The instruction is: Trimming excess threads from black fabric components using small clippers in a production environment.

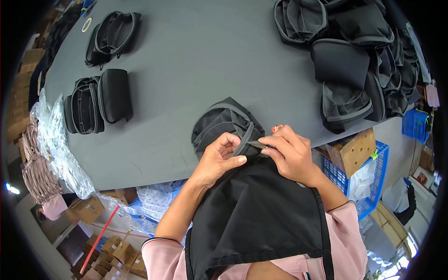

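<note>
A black fabric pouch (215, 122) with grey-edged openings lies at the table's near edge, in front of my body. My left hand (220, 157) is closed on its grey trim, pinching the edge between thumb and fingers. In my right hand (293, 154) is a small pair of scissors (255, 144), gripped between thumb and fingers. Their grey metal tip points left and touches or nearly touches the trim beside my left fingers. A bit of orange-red shows above my right knuckles. The rest of the scissors is hidden by the hand.
Black pouches (339, 63) are heaped at the right of the grey table (196, 56); a few more pouches (114, 95) stand at the left. A tape roll (87, 24) lies at the far left. Below the right edge is a blue crate (373, 186) holding a cardboard box (357, 151).
</note>
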`<state>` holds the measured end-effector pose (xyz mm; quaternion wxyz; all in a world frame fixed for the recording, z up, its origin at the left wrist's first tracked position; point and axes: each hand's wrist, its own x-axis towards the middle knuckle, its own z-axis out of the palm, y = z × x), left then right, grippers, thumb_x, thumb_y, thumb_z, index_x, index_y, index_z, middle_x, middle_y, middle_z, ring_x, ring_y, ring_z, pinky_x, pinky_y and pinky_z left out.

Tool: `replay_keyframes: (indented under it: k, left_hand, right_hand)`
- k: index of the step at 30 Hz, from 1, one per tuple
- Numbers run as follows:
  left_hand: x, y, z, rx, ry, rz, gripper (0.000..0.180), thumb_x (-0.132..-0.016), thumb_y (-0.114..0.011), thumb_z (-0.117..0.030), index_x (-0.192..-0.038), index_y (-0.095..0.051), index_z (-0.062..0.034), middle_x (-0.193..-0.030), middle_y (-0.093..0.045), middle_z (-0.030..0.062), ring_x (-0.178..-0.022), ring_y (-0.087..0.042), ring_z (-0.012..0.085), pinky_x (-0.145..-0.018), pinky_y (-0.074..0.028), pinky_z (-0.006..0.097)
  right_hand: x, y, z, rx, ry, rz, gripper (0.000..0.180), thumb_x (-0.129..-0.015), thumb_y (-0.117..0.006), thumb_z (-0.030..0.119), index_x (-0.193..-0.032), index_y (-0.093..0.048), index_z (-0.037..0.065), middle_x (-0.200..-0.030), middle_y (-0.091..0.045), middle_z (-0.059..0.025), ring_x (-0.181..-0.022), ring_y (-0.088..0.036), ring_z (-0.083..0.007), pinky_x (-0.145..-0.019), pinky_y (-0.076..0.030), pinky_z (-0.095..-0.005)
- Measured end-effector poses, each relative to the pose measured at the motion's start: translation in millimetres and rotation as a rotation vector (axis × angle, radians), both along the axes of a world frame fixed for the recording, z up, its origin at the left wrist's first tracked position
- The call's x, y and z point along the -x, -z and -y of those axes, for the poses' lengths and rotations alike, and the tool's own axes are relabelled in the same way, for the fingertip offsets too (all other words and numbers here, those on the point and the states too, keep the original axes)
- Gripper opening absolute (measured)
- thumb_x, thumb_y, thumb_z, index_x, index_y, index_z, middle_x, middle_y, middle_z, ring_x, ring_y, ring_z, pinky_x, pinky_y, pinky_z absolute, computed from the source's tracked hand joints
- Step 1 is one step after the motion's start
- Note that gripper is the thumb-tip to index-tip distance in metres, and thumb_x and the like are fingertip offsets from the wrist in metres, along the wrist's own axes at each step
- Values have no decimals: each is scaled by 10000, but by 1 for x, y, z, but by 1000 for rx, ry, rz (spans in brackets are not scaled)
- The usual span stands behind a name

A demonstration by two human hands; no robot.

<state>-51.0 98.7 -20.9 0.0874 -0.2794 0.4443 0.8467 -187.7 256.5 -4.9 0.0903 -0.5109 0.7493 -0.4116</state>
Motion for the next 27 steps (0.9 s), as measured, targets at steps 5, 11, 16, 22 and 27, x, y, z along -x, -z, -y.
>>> replay_keyframes:
  k: [5,11,16,22,27]
  left_hand:
    - [1,-5,-3,-1,-28,-5,262,-772,-709,-58,-933,-503,-81,-889,-525,-25,-844,-508,63,-758,-431,225]
    - [-4,-4,-3,-74,-1,86,216,-806,-687,-156,-840,-490,-75,-753,-494,-48,-682,-453,22,-603,-369,181]
    - [1,-14,-3,-114,-36,152,109,-848,-583,-116,-815,-489,-71,-744,-502,-46,-666,-449,12,-595,-374,175]
    - [-5,-14,-6,-109,-91,167,89,-856,-537,-79,-797,-472,-67,-750,-510,-38,-657,-456,12,-596,-372,162]
    - [-9,-10,-8,-98,-70,127,125,-856,-545,-67,-779,-448,-79,-715,-477,-48,-639,-433,11,-589,-363,171]
  right_hand:
    - [-4,-4,1,-111,4,187,245,-689,-715,77,-911,-615,55,-755,-512,-61,-577,-550,-207,-555,-454,-305]
    - [-6,11,-2,44,93,1307,121,-829,-587,-1,-950,-583,-12,-878,-468,-18,-645,-480,-48,-553,-396,-192]
    - [-15,17,-18,16,260,886,153,-796,-631,36,-943,-598,7,-874,-492,-37,-692,-528,-112,-621,-443,-238]
    - [-15,10,-19,-69,186,493,216,-722,-700,75,-925,-634,48,-829,-521,-60,-711,-541,-179,-649,-444,-276]
    - [-18,11,-13,20,171,551,211,-716,-703,79,-917,-641,61,-808,-533,-62,-651,-539,-169,-563,-435,-268]
